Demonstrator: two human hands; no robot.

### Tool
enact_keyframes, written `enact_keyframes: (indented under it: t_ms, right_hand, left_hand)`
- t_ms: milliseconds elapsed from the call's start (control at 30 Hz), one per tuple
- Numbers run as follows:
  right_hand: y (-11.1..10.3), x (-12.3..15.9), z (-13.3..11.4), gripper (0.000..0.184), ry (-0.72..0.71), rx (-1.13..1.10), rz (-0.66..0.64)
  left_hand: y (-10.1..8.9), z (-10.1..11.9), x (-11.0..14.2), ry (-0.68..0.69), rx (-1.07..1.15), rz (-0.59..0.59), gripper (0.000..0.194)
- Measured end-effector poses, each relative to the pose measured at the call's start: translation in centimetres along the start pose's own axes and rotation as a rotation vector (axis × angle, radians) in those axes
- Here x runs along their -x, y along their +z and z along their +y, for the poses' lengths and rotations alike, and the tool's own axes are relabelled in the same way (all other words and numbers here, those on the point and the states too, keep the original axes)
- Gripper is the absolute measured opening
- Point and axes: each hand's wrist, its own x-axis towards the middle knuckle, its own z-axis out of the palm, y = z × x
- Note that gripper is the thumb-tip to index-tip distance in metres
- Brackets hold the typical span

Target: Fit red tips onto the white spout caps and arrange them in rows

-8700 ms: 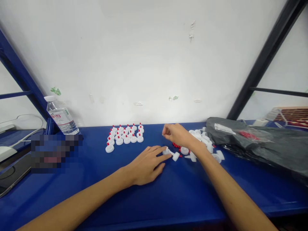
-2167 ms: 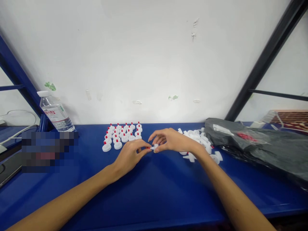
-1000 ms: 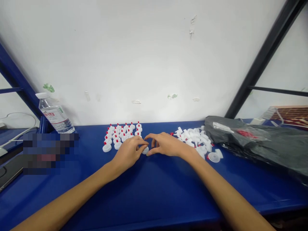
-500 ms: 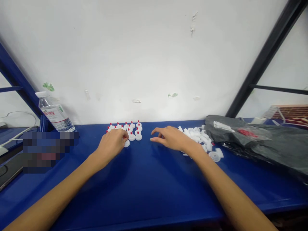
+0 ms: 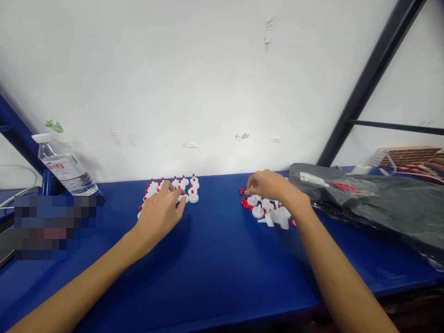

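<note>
My left hand point(image 5: 161, 208) is at the right side of a group of white nozzle caps with red tips point(image 5: 193, 197), which stand upright in rows. Its thumb and fingers close around a white nozzle cap point(image 5: 183, 198) at the edge of that group; part of the group is hidden behind the hand. On the right, my right hand point(image 5: 268, 184) reaches down with fingertips pinched at small red tips point(image 5: 244, 203). Whatever lies between those fingertips is too small to tell. Loose white nozzle caps point(image 5: 258, 212) lie in a heap below this hand.
A dark grey plastic bag point(image 5: 374, 203) lies right of the heap, with a clear packet of red pieces point(image 5: 347, 187) on it. A water bottle point(image 5: 69, 167) leans at the left. The blue tabletop point(image 5: 208, 273) meets a white wall point(image 5: 208, 92) behind.
My right hand has moved right, from open above the table to a pinch at the red tips, which now show. My left hand stays by the rows. The view has shifted slightly.
</note>
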Motion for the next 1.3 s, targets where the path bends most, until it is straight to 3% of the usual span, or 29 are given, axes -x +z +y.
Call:
enact_keyframes:
  t_ms: [167,300,500,700,867,1300]
  right_hand:
    - [-0.5,0.5,0.1,0.009,-0.004,-0.081,-0.086]
    - [-0.3,0.3,0.6,0.008,-0.033,-0.114,-0.074]
    - [-0.9,0.5,0.8,0.019,-0.073,-0.158,0.105]
    - [-1.1,0.4,0.3,0.026,-0.080,-0.167,0.271]
    - [-0.8,0.0,0.2,0.021,-0.079,-0.188,0.299]
    - [0.3,-0.5,0.2,0.015,-0.168,-0.247,0.284]
  left_hand:
    - [1.9,3.4,1.7,0.258,0.366,-0.040,0.029]
    - [3.2,5.4,1.7,0.366,0.427,-0.087,0.031]
    - [4.3,7.7,-1.4,0.426,0.420,-0.052,0.034]
    - [5.2,10.6,-4.8,0.600,0.361,-0.042,0.040]
    - [5.6,10.7,-5.6,0.643,0.378,-0.079,0.038]
    - [5.8,9.5,-5.3,0.586,0.638,-0.094,0.023]
